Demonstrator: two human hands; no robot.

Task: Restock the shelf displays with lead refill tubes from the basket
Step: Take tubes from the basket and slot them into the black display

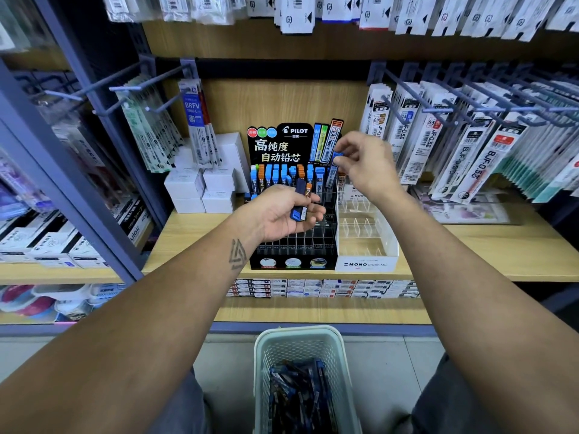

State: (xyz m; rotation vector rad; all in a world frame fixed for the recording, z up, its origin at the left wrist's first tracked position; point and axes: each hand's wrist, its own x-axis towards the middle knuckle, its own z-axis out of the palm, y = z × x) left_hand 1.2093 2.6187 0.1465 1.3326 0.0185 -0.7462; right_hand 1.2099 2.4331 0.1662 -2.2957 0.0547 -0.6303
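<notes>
To my far left, white boxes [200, 189] sit stacked on the wooden shelf [488, 245]. Packaged pen refills [463, 145] hang from blue pegs [470, 101] at my right. Flat cartons [322, 288] line the lower shelf, and grey floor tiles [225, 364] lie nearest me.

In front of me the black display stand [293, 195] reads "PILOT" and "高纯度 自动铅芯", the clear rack [366, 245] beside it says "MONO graph MG", a hanging refill pack [192, 117] on my left reads "BRFV", and the hanging packs [479, 158] on my right read "BJF-0.5" and "JF-0.5".
</notes>
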